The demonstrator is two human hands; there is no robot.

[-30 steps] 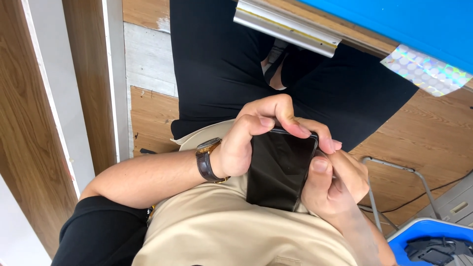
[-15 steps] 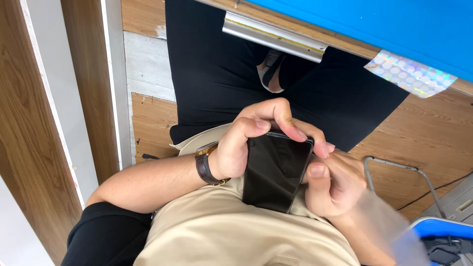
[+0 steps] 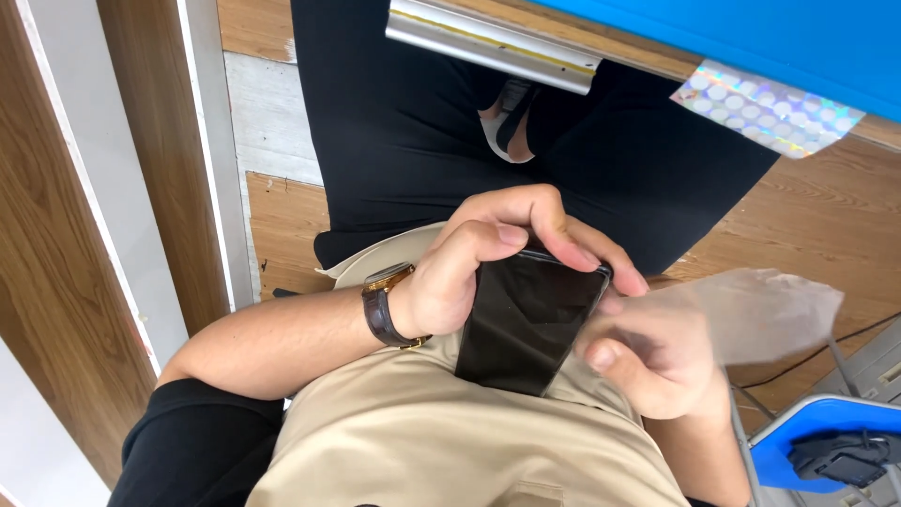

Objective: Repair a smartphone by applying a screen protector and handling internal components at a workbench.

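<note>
At centre of view, over your beige shirt [image 3: 450, 441]: dark phone [image 3: 527, 319] held glass-up. Your left hand [image 3: 488, 253], watch [image 3: 380, 305] at its 9 o'clock, curls fingers over phone's top edge, gripping it. Your right hand [image 3: 648, 361], at phone's 4 o'clock, pinches thin clear film [image 3: 760, 310], blurred. Step looks like film peel; next: steady phone, pull film evenly.

A glossy black smartphone [image 3: 530, 324], screen dark and facing up, tilts with its top toward one o'clock above a beige lap.
</note>
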